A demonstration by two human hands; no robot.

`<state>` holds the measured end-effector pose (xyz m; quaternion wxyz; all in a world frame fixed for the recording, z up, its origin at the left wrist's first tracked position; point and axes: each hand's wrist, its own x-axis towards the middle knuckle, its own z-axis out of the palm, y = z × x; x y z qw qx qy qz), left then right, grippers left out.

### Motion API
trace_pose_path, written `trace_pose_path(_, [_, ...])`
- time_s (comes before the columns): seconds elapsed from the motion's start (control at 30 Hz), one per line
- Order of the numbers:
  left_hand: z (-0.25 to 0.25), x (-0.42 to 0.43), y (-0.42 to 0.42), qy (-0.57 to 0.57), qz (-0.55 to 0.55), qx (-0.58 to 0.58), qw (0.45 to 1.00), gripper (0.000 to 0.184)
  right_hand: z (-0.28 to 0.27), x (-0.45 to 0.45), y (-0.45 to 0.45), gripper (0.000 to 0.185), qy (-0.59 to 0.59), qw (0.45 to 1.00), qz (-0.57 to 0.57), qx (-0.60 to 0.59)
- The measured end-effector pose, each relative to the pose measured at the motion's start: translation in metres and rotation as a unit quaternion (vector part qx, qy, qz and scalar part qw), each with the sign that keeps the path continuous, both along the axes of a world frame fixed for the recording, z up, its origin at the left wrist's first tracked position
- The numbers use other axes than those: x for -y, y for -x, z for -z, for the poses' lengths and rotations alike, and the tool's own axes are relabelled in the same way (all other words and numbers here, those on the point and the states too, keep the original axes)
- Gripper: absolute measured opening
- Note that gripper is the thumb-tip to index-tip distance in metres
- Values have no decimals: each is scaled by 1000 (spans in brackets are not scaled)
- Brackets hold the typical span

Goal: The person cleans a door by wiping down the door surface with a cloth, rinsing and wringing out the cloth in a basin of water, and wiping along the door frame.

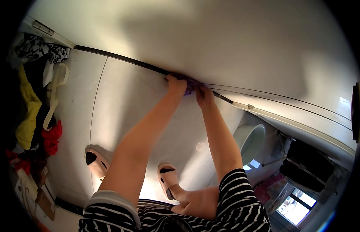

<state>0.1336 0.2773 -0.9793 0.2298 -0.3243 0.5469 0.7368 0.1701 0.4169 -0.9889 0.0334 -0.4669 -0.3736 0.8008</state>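
Both my arms reach forward and down to the bottom edge of a large pale panel, where a dark strip runs along the floor. My left hand is closed on a crumpled purple cloth pressed against that strip. Just right of it, my right hand has its fingers bent down onto the same cloth. The cloth is mostly covered by the fingers, so its full shape is hidden.
Clothes in yellow, red and black-and-white lie heaped at the left. A pale basin and a black item on a metal frame stand at the right. Pink slippers are on the tiled floor.
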Motion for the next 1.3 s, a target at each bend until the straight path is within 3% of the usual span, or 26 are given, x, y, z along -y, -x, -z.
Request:
trace_pose_path(0.17, [15, -21, -2, -184, -40, 68, 980, 62, -19, -22, -5, 22, -25, 997, -75, -9])
trace_pose_path(0.27, [-13, -26, -11, -347, -25, 65, 935, 54, -64, -26, -4, 26, 7, 996, -87, -15])
trace_pose_path(0.37, [-79, -30, -9, -297, -52, 77, 950, 24, -129, -8, -2, 27, -23, 996, -82, -9])
trace_pose_path(0.4, [-91, -32, -8, -289, -62, 80, 952, 24, -141, -5, -2, 27, -41, 996, -77, -3])
trace_pose_path(0.47, [-104, -38, -9, -274, -77, 85, 955, 24, -131, -15, -1, 29, -2, 998, -59, 1])
trace_pose_path(0.57, [-52, -75, -10, -219, -144, 74, 962, 24, -106, -16, 4, 32, 25, 998, -59, 10])
trace_pose_path(0.67, [-12, -72, -10, -260, -79, 99, 957, 37, -37, -48, -4, 32, 57, 994, -94, -11])
trace_pose_path(0.73, [-4, -66, -16, -223, -30, 40, 973, 21, -35, -37, -6, 32, 7, 998, -53, 22])
trace_pose_path(0.77, [2, -59, -8, -268, -18, 94, 959, 17, -37, -32, -6, 32, -18, 999, -33, 39])
trace_pose_path(0.83, [-11, -50, -1, -329, 1, 141, 934, 15, -33, -44, -15, 32, -247, 924, -282, 71])
trace_pose_path(0.9, [-33, -49, -4, -329, -21, 109, 938, 13, -41, -52, -20, 32, -171, 963, -205, 29])
trace_pose_path(0.93, [-45, -51, -6, -330, -32, 94, 939, 12, -66, -47, -16, 31, 24, 999, 1, -29])
trace_pose_path(1.0, [-87, -50, -9, -360, 7, 84, 929, 13, -115, -49, -21, 29, 57, 994, -27, -86])
trace_pose_path(1.07, [-116, -57, -15, -398, 49, 46, 915, 14, -167, -51, -26, 30, 53, 996, -2, -69])
trace_pose_path(1.13, [-141, -70, -20, -417, 12, 49, 908, 15, -200, -54, -31, 29, 56, 996, 4, -71])
trace_pose_path(1.23, [-145, -80, -24, -403, -10, 52, 914, 16, -181, -81, -42, 30, 104, 984, -56, -134])
trace_pose_path(1.3, [-107, -92, -25, -384, -36, 96, 918, 18, -123, -104, -48, 33, 184, 948, -145, -216])
